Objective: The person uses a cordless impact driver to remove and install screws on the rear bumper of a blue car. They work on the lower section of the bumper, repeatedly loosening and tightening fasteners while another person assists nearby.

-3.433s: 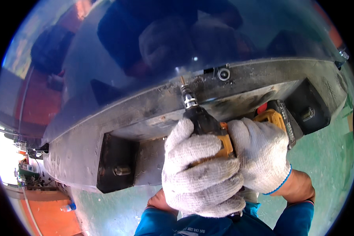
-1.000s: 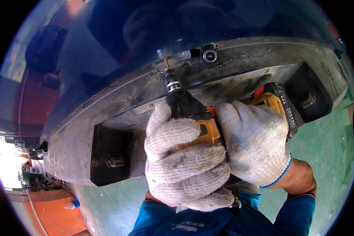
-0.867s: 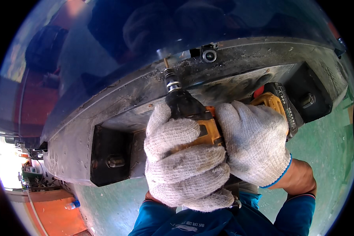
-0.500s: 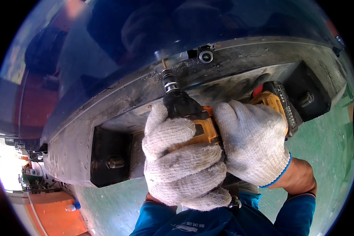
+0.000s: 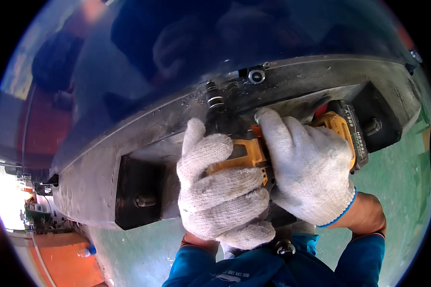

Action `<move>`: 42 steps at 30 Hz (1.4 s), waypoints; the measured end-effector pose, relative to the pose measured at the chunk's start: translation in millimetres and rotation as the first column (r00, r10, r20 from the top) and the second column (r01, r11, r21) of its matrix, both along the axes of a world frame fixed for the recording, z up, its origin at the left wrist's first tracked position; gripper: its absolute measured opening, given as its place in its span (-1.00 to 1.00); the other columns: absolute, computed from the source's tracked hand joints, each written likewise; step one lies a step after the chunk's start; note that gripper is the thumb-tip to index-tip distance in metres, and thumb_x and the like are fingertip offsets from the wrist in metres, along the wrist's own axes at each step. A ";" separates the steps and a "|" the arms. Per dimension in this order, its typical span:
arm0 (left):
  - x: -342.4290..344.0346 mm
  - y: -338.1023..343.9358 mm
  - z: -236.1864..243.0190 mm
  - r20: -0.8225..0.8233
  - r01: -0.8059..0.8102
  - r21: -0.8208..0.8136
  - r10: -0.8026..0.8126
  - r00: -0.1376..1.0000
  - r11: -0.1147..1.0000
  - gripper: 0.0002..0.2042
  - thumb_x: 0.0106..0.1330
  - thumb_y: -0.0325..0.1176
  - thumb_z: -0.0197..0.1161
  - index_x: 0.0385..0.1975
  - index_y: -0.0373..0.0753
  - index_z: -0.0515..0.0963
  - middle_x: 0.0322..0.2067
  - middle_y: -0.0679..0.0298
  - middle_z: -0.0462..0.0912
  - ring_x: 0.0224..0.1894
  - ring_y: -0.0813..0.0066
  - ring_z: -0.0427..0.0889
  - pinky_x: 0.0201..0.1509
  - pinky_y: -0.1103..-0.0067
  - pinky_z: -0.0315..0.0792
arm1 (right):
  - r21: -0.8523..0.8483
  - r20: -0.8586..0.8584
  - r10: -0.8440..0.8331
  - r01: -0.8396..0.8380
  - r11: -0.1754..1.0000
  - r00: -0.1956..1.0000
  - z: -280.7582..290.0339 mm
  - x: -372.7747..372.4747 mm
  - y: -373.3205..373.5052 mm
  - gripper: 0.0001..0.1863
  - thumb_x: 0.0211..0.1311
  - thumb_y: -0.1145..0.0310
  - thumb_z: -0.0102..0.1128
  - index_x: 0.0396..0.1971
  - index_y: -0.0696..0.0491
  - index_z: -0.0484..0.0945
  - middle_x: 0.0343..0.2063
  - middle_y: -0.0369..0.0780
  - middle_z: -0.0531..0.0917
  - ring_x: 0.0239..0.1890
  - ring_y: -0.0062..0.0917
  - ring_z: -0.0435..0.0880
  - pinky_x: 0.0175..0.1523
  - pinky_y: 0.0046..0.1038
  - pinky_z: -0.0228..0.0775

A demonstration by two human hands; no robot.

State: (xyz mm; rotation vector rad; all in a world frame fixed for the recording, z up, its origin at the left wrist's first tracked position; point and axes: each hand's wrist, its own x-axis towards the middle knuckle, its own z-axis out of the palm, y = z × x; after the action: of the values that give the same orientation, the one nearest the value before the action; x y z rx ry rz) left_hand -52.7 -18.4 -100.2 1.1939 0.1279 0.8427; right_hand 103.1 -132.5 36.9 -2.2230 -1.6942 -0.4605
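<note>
Both hands wear white knitted gloves. My left hand (image 5: 225, 196) wraps over the yellow and black cordless drill (image 5: 242, 155). My right hand (image 5: 309, 172) grips it on the right, in front of its black battery (image 5: 352, 134), with the index finger near the drill's head. The drill's chuck (image 5: 213, 98) points away from me at the metal ledge (image 5: 81, 191), just below a glossy dark blue curved panel (image 5: 167, 43); no bit shows at its tip. A small round fitting (image 5: 256, 76) sits on the ledge to the right of the chuck.
Black brackets with bolts stand at left (image 5: 136, 186) and right (image 5: 378, 124) of the ledge's recess. A green floor (image 5: 388, 177) lies below. At lower left are an orange surface (image 5: 67, 258), a plastic bottle (image 5: 86, 251) and cluttered equipment (image 5: 36, 208).
The bit seen earlier no longer shows, and the chuck is closer to the blue panel's edge. My right index finger has shifted toward the drill's head. The view has shifted slightly.
</note>
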 end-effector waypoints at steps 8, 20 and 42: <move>25.4 2.1 33.6 0.086 -0.314 0.236 0.302 0.949 0.920 -0.50 0.31 -0.15 0.61 0.22 -0.12 0.69 0.05 0.35 0.80 0.00 0.53 0.81 0.29 0.42 0.49 | 0.044 0.038 0.010 -0.012 0.999 0.999 -9.6 7.6 0.9 -0.03 -0.08 0.17 0.64 0.39 0.28 0.52 -0.32 -0.15 0.68 -0.43 -0.34 0.75 -0.36 -0.31 0.57; 34.1 31.2 56.2 0.449 -0.513 0.702 0.253 0.857 0.493 -0.63 0.36 0.09 0.46 -0.04 -0.03 0.80 -0.04 0.29 0.80 0.28 0.12 0.74 0.64 -0.10 0.36 | -0.054 0.094 -0.020 0.025 0.998 0.995 -13.1 6.7 4.1 -0.10 -0.13 0.22 0.65 0.31 0.19 0.55 -0.33 -0.15 0.68 -0.40 -0.31 0.78 -0.34 -0.28 0.57; 30.6 25.3 51.4 0.471 -0.559 0.636 0.306 0.828 0.532 -0.08 -0.09 0.45 0.54 0.06 -0.32 0.82 0.12 -0.20 0.74 0.33 -0.43 0.65 0.54 -0.27 0.33 | 0.143 -0.009 0.074 -0.072 0.987 0.997 -12.9 2.3 7.1 -0.19 0.03 0.12 0.66 0.25 0.23 0.58 -0.30 -0.14 0.75 -0.37 -0.32 0.83 -0.27 -0.29 0.63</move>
State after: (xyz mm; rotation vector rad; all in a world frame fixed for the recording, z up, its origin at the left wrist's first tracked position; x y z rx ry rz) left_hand -22.2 7.0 -48.8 1.8425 -0.2243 1.6370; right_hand 105.4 -125.3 24.0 -2.0518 -1.6742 -0.5283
